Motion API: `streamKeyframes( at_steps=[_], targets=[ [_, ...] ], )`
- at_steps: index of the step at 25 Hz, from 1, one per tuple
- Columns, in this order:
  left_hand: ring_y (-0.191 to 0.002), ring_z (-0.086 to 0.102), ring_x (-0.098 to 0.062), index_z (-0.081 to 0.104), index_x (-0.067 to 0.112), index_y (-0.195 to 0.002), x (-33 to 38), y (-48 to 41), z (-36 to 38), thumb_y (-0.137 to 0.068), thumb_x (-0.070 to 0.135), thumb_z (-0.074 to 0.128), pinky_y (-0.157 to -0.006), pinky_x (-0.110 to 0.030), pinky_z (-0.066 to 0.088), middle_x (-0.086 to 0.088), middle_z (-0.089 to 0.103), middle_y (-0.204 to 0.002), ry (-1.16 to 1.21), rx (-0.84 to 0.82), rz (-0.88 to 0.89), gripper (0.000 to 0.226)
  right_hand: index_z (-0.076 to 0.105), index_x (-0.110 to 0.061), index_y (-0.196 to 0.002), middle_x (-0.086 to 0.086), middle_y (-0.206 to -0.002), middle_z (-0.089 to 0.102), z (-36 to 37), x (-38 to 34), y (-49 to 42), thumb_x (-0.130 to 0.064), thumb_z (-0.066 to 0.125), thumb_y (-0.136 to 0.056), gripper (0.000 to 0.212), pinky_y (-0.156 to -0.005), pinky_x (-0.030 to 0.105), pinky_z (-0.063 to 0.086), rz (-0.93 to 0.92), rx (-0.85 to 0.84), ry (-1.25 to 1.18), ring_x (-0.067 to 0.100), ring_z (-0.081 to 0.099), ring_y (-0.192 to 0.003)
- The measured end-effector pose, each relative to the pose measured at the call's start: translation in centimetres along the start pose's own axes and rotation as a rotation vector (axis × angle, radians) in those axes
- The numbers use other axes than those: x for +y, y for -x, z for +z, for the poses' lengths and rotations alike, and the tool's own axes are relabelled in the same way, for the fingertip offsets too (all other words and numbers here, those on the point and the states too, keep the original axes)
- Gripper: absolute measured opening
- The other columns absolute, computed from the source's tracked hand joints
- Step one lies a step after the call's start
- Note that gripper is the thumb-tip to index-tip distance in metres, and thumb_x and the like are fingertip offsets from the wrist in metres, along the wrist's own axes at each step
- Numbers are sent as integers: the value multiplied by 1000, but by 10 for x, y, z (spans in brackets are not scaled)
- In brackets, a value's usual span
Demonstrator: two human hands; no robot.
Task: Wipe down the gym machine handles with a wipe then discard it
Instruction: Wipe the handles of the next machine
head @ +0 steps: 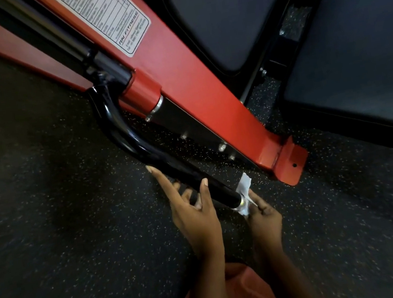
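At the lower centre of the view, the right hand [264, 215] is pinching a crumpled white wipe [244, 187] against the capped end of the black handle [167, 163], its fingers folding tightly on the wipe. At 9 o'clock from it, the left hand [194, 210] is loosely cupping the bar: thumb lying over the top, middle fingers curling beneath, index finger pointing straight out. The handle's long axis is running from that end at 5 o'clock up towards 11 o'clock, where it is bending into the red machine frame [197, 92]. With the wipe sitting at the near end, the next stroke is probably heading up the bar.
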State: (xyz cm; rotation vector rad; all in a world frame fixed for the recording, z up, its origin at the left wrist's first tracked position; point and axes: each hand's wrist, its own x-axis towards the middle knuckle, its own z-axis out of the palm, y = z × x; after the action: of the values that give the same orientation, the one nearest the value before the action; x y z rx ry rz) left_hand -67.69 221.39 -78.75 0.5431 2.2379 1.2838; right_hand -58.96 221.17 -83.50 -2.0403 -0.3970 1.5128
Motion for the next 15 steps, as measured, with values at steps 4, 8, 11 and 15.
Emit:
streamKeyframes(
  at_steps=[4,8,11,15],
  targets=[
    [-107,57,-19,-5,48,-134,-3,-1,1,-84,23,66,-62,4,40,-21,45,-137,7,4,-3,90,52,-4,-126,9,-109,63,9,-7,-1,2,43,-92,35,-81,25,49,64,-25,-158,18,61,-94],
    [-110,58,-27,-7,48,-134,0,-1,0,-84,22,66,-61,4,40,-22,44,-137,-4,3,-11,92,58,-4,-120,4,-77,65,-4,11,12,2,47,-90,32,-62,23,46,70,18,-127,15,54,-65],
    [-108,59,-27,-6,46,-134,-1,-2,1,-83,20,67,-63,4,42,-23,45,-135,-3,12,0,92,63,-13,-115,2,-73,67,-2,3,4,0,49,-90,32,-63,37,50,5,57,-21,28,61,-67],
    [-107,58,-25,-4,46,-133,-3,-3,1,-83,17,67,-65,4,42,-22,44,-136,17,9,8,92,59,-10,-121,14,-100,69,13,-2,-1,0,46,-92,34,-76,41,53,74,61,-119,36,64,-84]
  ],
)
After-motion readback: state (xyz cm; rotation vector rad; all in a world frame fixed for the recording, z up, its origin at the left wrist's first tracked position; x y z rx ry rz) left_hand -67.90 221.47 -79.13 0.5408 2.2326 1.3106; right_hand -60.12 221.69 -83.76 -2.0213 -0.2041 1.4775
